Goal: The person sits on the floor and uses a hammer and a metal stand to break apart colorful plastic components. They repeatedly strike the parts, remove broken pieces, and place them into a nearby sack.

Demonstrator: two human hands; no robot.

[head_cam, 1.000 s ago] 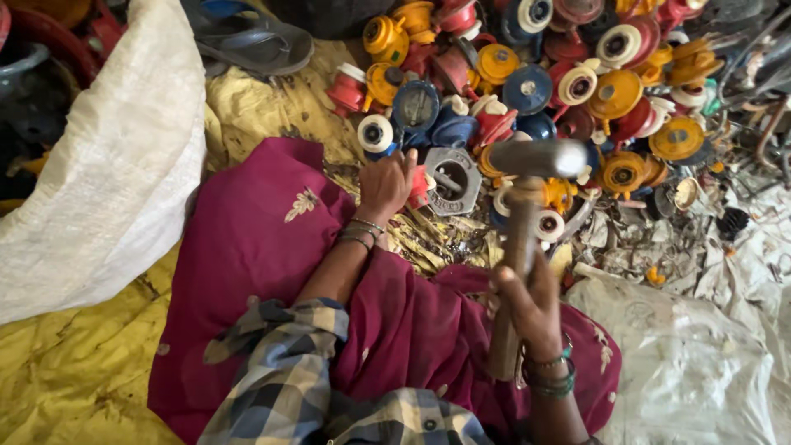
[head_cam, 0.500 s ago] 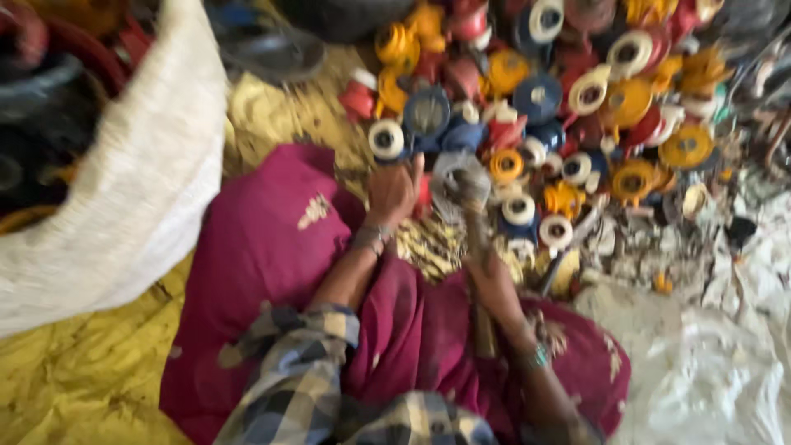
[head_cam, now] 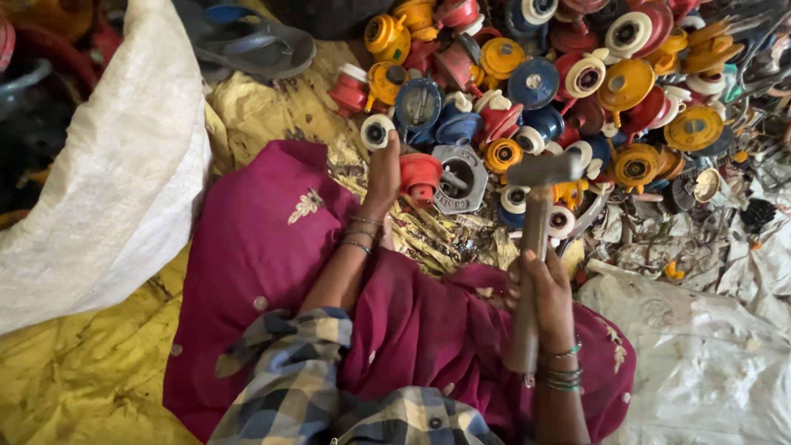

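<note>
Half a second before, the hammer had been down near the grey metal block and the whole view was smeared with motion; a second before, it had been up. In this moment it was raised again and sharp, its head hanging above and just right of the block. The right hand was wrapped tight around the wooden handle, low on the shaft. The left hand had not shifted: its fingers were closed on a red plastic cap pressed against the block's left side.

The lower end of the handle was lost against the magenta cloth over the lap, and both arms were cut off by the bottom edge. How the cap sat on the block was hidden by the fingers; it seemed to rest on its side, though I could not be sure.

There was one hammer, one grey block with a six-sided hole, and one cap in hand. The heap beyond ran to dozens of red, yellow, blue and white round parts, too tangled to count. One white sack lay at the left and one grey sandal sat at the top. Bangles ringed each wrist, several a side.
</note>
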